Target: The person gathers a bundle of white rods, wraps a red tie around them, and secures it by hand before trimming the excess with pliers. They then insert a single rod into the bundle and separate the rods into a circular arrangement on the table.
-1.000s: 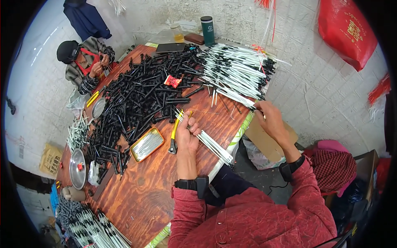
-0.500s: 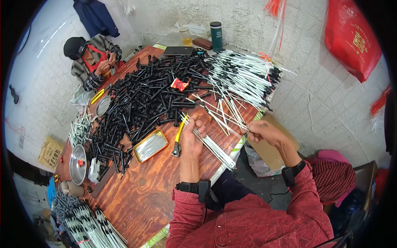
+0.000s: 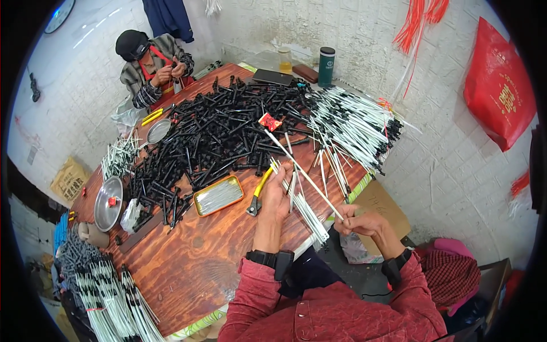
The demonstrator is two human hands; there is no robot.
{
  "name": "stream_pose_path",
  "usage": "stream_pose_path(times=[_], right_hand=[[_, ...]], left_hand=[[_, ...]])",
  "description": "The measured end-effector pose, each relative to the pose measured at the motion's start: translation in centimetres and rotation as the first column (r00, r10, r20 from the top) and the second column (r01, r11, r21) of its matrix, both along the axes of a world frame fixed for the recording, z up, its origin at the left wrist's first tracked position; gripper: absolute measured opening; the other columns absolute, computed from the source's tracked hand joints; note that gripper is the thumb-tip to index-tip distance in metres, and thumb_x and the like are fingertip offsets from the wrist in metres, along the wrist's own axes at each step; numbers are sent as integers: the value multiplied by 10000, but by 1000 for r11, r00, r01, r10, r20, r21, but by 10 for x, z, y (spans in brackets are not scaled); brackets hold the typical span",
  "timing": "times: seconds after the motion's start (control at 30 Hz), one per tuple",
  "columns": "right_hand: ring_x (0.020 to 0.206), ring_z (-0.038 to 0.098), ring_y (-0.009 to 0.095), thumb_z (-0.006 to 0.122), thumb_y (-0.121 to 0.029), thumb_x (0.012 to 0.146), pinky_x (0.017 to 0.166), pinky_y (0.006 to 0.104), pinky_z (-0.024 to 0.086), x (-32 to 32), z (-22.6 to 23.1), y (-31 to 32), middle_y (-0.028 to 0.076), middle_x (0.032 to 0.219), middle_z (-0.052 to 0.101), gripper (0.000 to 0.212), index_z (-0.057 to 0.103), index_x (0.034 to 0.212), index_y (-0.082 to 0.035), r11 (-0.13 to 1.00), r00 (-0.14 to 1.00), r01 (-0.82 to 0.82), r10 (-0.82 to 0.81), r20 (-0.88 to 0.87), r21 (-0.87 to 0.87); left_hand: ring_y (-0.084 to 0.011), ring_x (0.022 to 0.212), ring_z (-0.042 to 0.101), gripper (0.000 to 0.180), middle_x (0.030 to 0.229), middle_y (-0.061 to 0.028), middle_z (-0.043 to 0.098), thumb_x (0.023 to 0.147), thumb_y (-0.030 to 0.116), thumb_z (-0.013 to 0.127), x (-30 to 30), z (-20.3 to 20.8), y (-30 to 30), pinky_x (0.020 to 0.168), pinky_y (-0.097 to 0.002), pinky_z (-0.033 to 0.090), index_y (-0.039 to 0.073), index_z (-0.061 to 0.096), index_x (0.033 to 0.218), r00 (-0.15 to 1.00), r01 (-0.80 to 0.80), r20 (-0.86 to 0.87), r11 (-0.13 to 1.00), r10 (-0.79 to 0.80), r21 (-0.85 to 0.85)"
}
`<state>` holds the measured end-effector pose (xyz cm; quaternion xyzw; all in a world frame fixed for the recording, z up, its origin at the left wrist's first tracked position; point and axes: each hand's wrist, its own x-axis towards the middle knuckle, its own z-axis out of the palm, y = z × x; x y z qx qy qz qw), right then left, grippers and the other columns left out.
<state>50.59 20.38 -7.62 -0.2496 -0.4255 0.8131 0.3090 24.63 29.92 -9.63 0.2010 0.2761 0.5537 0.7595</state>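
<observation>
My left hand (image 3: 277,195) is closed around a bundle of thin white rods (image 3: 307,212), which runs out toward the table's near right edge. My right hand (image 3: 364,223) pinches the near end of a long white rod (image 3: 312,183), whose far end points up toward the black pieces. Beside my left hand lie yellow-handled pliers (image 3: 262,183), their dark jaws toward me. An orange-rimmed tin (image 3: 219,196) of fine silvery sticks sits to the left of them. More white rods (image 3: 336,171) lie loose beyond my right hand.
A large heap of black plastic parts (image 3: 216,131) covers the table's middle. Bundled black-tipped white rods (image 3: 359,122) lie far right, near a green bottle (image 3: 326,67). A steel bowl (image 3: 108,204) stands left. Another person (image 3: 154,68) works at the far left. A cardboard box (image 3: 383,212) stands beyond the right edge.
My right hand has drawn the long white rod back from the loose ones, toward me. The left hand keeps its bundle. The whole view has shifted.
</observation>
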Motion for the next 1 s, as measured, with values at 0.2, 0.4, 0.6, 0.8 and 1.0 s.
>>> stream_pose_path(times=[0.2,0.4,0.6,0.8,1.0], right_hand=[[663,536,103,818,-315,876,608,258,379,7,37,-7,16,706,586,302,601,878,-106,988,986,48,-23,-166,148],[628,572,109,815,-247,873,594,261,427,-3,45,-9,15,700,627,285,569,823,-111,926,900,318,-362,241,204],[678,614,82,793,-197,895,605,244,455,-16,21,-15,18,736,671,232,593,834,-97,892,768,319,-442,464,321],[685,619,76,784,-178,904,606,240,451,-23,17,-17,20,750,689,208,610,839,-85,872,723,314,-476,501,375],[681,610,70,769,-187,918,623,247,442,-28,14,-20,13,725,685,201,618,831,-86,891,672,249,-440,596,379]], left_hand=[[-272,999,718,254,1104,-131,725,1102,280,483,-2,-6,1,843,-377,606,68,591,1191,993,-17,113,999,22,-49],[-284,1086,694,293,1214,-139,695,1100,283,489,1,3,-3,922,-389,589,75,567,1290,989,-60,135,998,60,-5],[-291,1154,663,377,1300,-159,657,1106,308,469,3,5,0,1004,-427,549,68,498,1395,989,-58,139,995,47,76],[-255,1171,642,379,1280,-121,653,1096,306,508,3,3,1,1015,-422,542,77,509,1398,984,-79,169,990,60,113],[-224,1032,689,300,1113,-70,681,1033,225,643,6,5,1,913,-399,601,91,569,1290,980,-126,166,988,110,90]])
